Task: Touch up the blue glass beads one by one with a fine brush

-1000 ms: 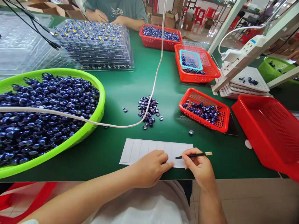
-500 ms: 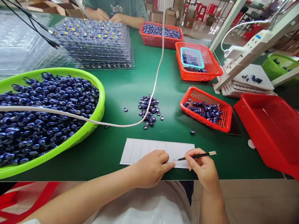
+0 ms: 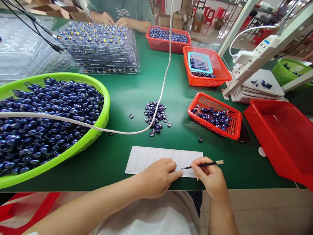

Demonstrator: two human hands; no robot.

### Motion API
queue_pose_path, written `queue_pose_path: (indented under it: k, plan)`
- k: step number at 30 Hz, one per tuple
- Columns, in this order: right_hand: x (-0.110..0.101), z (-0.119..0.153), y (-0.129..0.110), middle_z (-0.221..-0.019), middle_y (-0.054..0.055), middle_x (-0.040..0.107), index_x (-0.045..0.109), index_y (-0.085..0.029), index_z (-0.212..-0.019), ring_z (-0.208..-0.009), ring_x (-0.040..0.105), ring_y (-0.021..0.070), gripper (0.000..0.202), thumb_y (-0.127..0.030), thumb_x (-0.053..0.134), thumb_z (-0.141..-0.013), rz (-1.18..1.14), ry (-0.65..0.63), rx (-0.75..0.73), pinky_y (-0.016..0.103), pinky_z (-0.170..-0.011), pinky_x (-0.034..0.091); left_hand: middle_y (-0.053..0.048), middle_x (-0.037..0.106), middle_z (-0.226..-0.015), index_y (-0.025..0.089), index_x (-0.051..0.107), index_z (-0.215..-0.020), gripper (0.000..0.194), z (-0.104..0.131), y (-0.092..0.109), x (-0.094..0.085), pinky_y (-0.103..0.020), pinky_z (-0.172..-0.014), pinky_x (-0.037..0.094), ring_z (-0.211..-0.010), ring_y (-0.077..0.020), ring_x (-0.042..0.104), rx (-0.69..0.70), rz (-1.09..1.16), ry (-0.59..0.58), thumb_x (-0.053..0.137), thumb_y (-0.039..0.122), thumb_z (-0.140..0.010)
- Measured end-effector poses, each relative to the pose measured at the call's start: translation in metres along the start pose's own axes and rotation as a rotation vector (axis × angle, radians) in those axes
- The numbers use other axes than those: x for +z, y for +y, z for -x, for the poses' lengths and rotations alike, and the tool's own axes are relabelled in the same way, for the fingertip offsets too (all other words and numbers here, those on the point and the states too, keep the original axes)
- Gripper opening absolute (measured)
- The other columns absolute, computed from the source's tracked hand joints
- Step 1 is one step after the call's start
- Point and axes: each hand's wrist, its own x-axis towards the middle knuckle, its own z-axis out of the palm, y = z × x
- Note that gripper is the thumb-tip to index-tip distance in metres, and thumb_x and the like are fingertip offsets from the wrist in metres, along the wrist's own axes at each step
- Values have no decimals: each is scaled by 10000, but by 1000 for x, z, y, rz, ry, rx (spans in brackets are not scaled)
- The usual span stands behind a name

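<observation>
Tweezers [image 3: 212, 163], slim black ones, pinched in my right hand [image 3: 212, 179], tip right by the finger my left hand [image 3: 156, 178] has stretched onto the lined white sheet [image 3: 143, 160]. Other left fingers are curled, can't tell if they're gripping anything. Sheet's flat on the green table [image 3: 124, 91].

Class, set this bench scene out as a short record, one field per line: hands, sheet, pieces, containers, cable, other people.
Left hand: on the white sheet, fingertips by the tool's tip
Right hand: gripping a slim black tool with a pale end
Sheet: ruled with lines across
Loose pieces: dark, shiny heap beyond the sheet, a few lying apart
Left: round green basket, full of dark pieces
Right: small red basket, some pieces; larger red tray beside it
Cable: white, passing over the green basket
Opposite: a co-worker, green top
</observation>
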Motion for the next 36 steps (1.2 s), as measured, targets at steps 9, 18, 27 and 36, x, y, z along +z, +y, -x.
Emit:
queue_pose_path:
  k: [9,18,27,36]
  plan:
    - [1,5,2,-762,22,659,691,-198,-817,-498,484,101,229,-415,760,-824,-12,202,-46,220,-430,391,-103,555,-895,156,576,-1302,434,-1,-1,0,-367,-655,427,-741,-242,474,-7,-27,-20,487,139,-878]
    - [16,17,9,-853,64,728,659,-184,-861,-441,507,85,201,-336,785,-827,-289,494,-238,232,-409,390,-98,658,-967,157,603,-1264,379,5,-15,-19,-306,-739,505,-836,-199,608,-177,256,131,462,69,-924]
    - [29,0,10,-862,46,707,634,-186,-893,-480,511,74,195,-333,758,-862,-474,564,-269,217,-450,389,-44,695,-866,161,727,-817,128,-49,-17,-21,-270,-733,520,-771,-160,645,-539,927,483,773,266,-761]
    - [31,4,11,-904,45,700,624,-195,-897,-489,522,75,156,-284,749,-873,-490,576,-230,233,-467,394,-61,717,-864,133,724,-868,251,-53,-29,-5,-279,-762,516,-796,-167,648,-629,1282,375,804,317,-718]
